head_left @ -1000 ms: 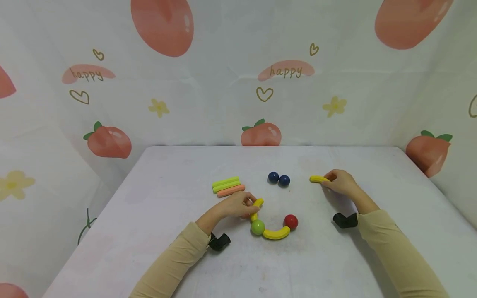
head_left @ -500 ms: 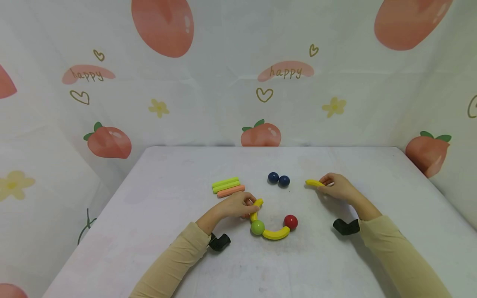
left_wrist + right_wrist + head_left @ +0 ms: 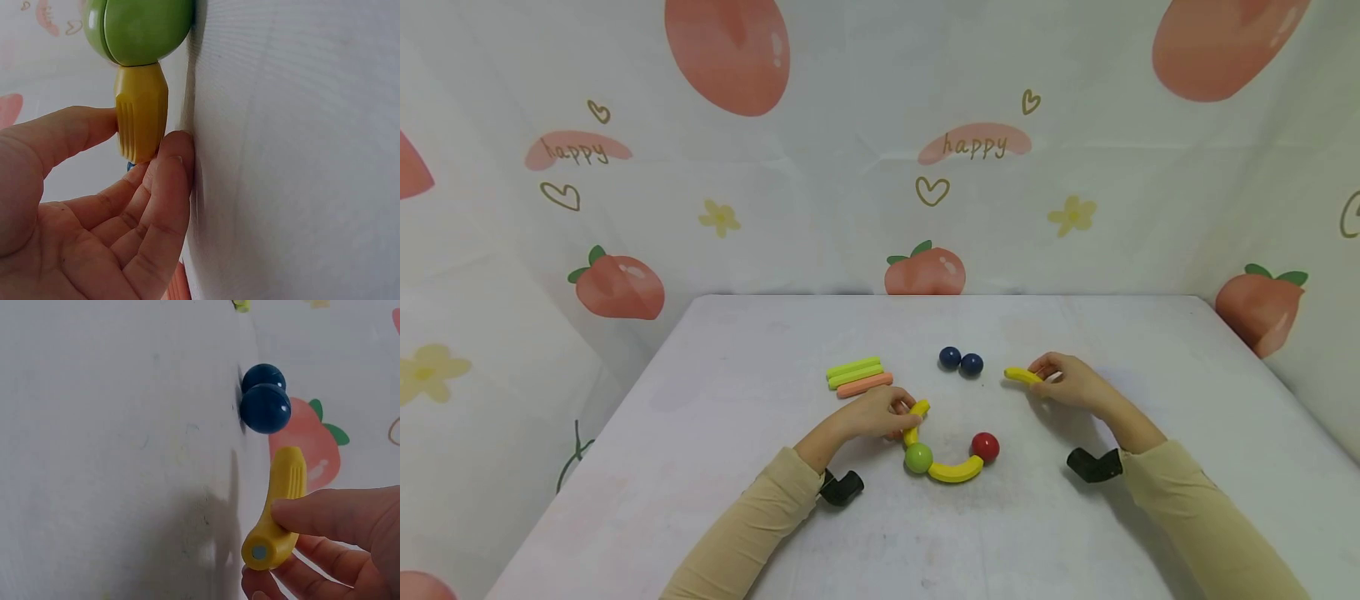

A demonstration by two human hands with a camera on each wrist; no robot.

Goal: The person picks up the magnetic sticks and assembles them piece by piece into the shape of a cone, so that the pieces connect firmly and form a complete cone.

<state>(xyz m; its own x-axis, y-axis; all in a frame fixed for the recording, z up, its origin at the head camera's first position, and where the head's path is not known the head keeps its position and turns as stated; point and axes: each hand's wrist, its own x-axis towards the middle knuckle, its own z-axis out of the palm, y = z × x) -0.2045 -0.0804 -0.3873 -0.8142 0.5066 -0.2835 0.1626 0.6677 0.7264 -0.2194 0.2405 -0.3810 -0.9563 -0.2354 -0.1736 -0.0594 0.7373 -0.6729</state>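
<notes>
My left hand (image 3: 876, 412) pinches a curved yellow stick (image 3: 142, 112) between thumb and fingers. One end of that stick meets a green ball (image 3: 918, 457). From the green ball a second curved yellow stick (image 3: 957, 472) runs to a red ball (image 3: 985, 447), so the pieces form an open curve on the table. To the right, my right hand (image 3: 1070, 385) grips a third curved yellow stick (image 3: 287, 487) near one end. A small grey disc shows on its near end in the right wrist view. Its other end points towards two dark blue balls (image 3: 265, 409).
Two lime sticks (image 3: 855, 367) and an orange stick (image 3: 865, 385) lie side by side beyond my left hand. Black wrist mounts (image 3: 842, 488) stick out by both sleeves. A printed cloth (image 3: 820, 183) hangs behind the white table (image 3: 737, 350).
My right hand has moved left and slightly towards me, carrying its yellow stick closer to the joined pieces. My left hand and the pieces by it have stayed in place.
</notes>
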